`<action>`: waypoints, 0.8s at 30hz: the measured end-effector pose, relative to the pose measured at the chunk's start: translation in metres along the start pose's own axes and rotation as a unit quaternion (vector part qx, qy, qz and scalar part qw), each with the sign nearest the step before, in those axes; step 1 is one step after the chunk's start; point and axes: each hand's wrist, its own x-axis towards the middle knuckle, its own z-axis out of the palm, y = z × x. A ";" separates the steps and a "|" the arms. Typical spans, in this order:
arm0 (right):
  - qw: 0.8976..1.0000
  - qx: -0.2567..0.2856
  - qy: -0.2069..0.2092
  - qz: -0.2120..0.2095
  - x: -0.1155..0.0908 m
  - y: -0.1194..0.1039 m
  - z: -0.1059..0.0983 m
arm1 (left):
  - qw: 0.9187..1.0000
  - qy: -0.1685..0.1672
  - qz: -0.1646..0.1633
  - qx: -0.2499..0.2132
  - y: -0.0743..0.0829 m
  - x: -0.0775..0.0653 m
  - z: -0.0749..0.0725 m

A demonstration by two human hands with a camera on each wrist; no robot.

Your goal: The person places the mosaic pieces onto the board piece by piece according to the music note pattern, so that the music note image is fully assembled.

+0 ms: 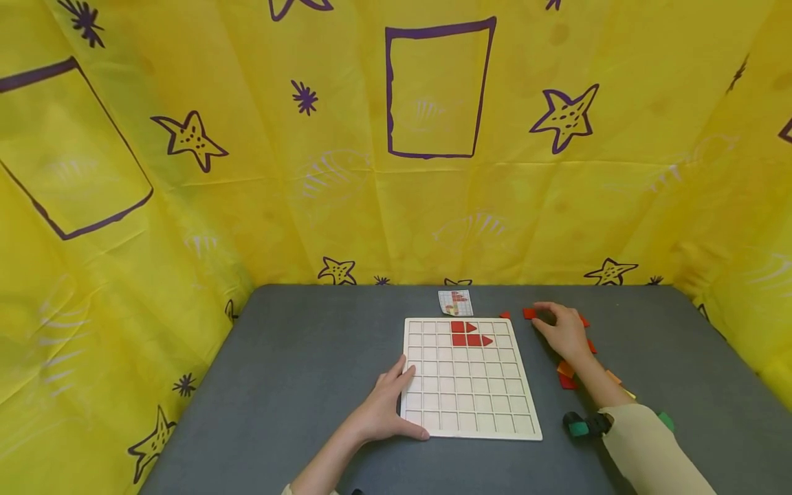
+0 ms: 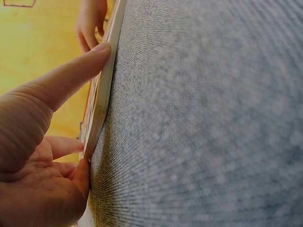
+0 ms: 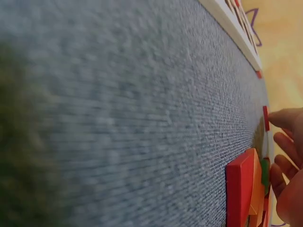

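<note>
A white grid board lies on the grey table. Red square tiles and triangular red tiles sit in two rows of its upper cells. My left hand spreads around the board's near left corner, with the thumb along the front edge and fingers against the left side. To the right of the board, my right hand reaches over the table, fingers loosely bent. Its fingertips are right at a flat red tile, which the right wrist view also shows beside a fingertip.
Behind the board lies a small printed card with a red pattern. A red piece is near the board's far right corner. Several red, orange, yellow and green pieces lie beneath and around my right forearm. A yellow patterned cloth hangs behind the table.
</note>
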 end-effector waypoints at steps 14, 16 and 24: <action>1.000 0.002 -0.018 0.010 0.004 0.005 0.005 | 1.000 0.002 0.005 0.002 0.000 0.001 -0.001; 1.000 0.005 -0.019 0.013 0.004 0.005 0.005 | 1.000 0.002 0.004 0.002 0.000 0.001 -0.001; 1.000 0.002 -0.018 0.018 0.002 0.005 0.007 | 1.000 0.001 0.002 0.000 0.000 0.001 -0.001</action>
